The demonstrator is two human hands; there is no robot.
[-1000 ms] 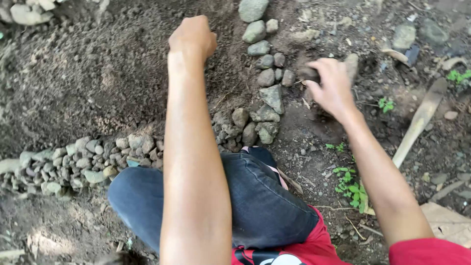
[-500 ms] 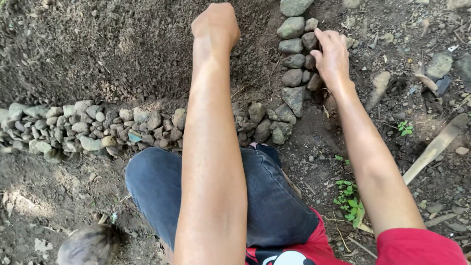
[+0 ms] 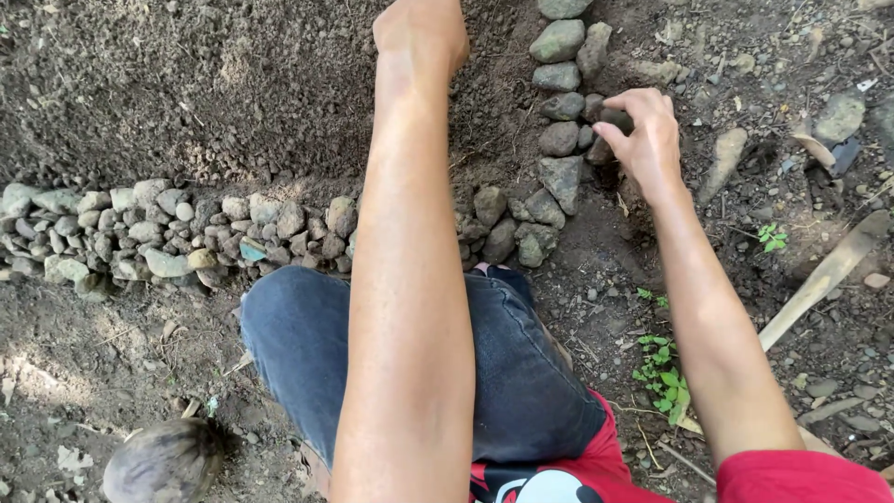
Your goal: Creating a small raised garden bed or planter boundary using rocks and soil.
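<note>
Stone [image 3: 615,118] pinched in the right hand [image 3: 643,140], fingers curled tight round it, pressed against the right flank of the stone row [image 3: 559,140] that borders the dug soil [image 3: 233,84]. Left hand [image 3: 421,33] is a closed fist planted on that soil left of the row, holding nothing visible. Seating step, by the look; it calls for wedging the stone snug between neighbours.
</note>
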